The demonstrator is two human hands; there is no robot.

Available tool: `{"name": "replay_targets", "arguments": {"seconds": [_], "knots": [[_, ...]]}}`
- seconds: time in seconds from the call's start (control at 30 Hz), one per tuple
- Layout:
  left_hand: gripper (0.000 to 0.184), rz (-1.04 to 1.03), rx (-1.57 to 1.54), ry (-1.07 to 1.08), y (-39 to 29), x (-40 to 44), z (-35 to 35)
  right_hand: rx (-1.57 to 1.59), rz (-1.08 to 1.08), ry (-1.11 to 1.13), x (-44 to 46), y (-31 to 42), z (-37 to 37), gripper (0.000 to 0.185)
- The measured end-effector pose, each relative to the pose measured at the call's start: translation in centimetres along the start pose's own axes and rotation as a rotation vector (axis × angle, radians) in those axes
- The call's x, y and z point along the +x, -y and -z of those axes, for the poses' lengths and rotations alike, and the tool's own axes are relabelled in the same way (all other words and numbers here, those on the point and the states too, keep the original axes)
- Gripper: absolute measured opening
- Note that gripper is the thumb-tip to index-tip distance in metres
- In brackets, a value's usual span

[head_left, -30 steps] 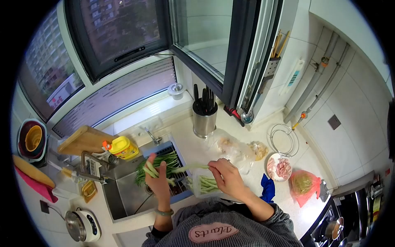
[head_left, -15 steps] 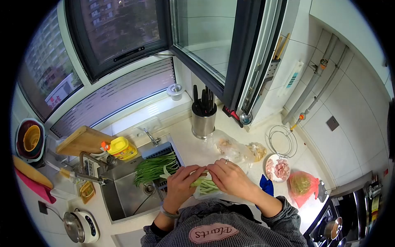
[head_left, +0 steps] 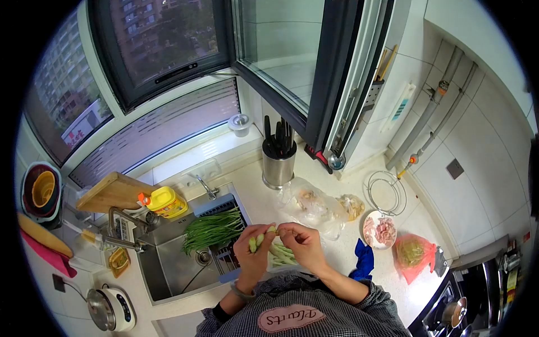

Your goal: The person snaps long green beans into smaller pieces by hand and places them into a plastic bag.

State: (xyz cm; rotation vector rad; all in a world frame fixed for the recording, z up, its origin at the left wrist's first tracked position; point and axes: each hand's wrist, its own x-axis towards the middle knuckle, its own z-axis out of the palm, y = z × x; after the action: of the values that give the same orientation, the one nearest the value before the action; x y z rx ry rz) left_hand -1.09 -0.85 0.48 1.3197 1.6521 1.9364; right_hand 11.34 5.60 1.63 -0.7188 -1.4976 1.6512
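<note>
My left hand (head_left: pixel 252 251) is closed around a few pale green bean pieces (head_left: pixel 256 242), their ends showing between the fingers. Close beside it, my right hand (head_left: pixel 305 246) has thumb and fingertips pinched together near the tip of a bean. Whatever the right fingers pinch is too small to make out. Just below and between both hands lie more pale green beans (head_left: pixel 282 255), partly hidden by my hands. Left of the hands, long leafy greens (head_left: pixel 210 231) rest in a drain basket over the sink (head_left: pixel 168 264).
Behind my hands are plastic bags (head_left: pixel 311 206) and a knife block (head_left: pixel 278 163). To the right are a plate of cut meat (head_left: pixel 379 230), a blue cloth (head_left: pixel 364 259), a red bag (head_left: pixel 414 251) and the stove (head_left: pixel 435 314). An open window (head_left: pixel 281 62) juts over the counter.
My hands have moved slightly apart. The bean held across both hands now shows as pieces in my left hand, and my right fingers have drawn into a pinch.
</note>
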Motion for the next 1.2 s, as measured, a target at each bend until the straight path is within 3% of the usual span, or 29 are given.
{"name": "replay_targets", "arguments": {"seconds": [0.03,0.1,0.2,0.57,0.67,0.9,0.97,1.1,1.17,1.2], "knots": [[0.017,0.001,0.001,0.001,0.0,0.0,0.1,-0.002,-0.045,0.019,-0.1,0.0,-0.1,0.014],[0.016,0.319,-0.254,-0.097,0.1,0.1,0.4,-0.009,-0.048,0.034,-0.2,-0.8,0.1,0.013],[0.020,0.422,-0.386,-0.180,-0.5,0.8,1.0,-0.010,-0.075,0.063,-0.8,-1.2,0.5,0.013],[0.025,0.332,-0.592,-0.498,2.7,2.6,4.5,-0.023,-0.131,0.097,-1.5,-2.2,6.1,0.015],[0.026,0.301,-0.556,-0.600,3.3,3.2,6.2,0.016,-0.124,0.003,-0.9,-2.4,8.4,0.024],[0.031,0.207,-0.388,-0.757,3.0,3.6,8.8,0.131,-0.093,-0.202,4.5,-4.1,13.0,0.018],[0.031,0.236,-0.407,-0.764,3.2,3.4,8.9,-0.167,-0.075,-0.204,6.7,-6.5,13.3,0.017],[0.033,0.259,-0.402,-0.744,3.3,2.9,9.0,-0.372,-0.192,-0.194,9.6,-14.5,15.3,0.020],[0.035,0.306,-0.373,-0.724,3.2,2.9,9.2,-1.353,0.370,-0.229,8.9,-18.4,15.6,0.024],[0.035,0.320,-0.362,-0.727,3.3,2.8,9.3,-1.244,0.300,-0.245,8.1,-17.3,14.2,0.026]]}}
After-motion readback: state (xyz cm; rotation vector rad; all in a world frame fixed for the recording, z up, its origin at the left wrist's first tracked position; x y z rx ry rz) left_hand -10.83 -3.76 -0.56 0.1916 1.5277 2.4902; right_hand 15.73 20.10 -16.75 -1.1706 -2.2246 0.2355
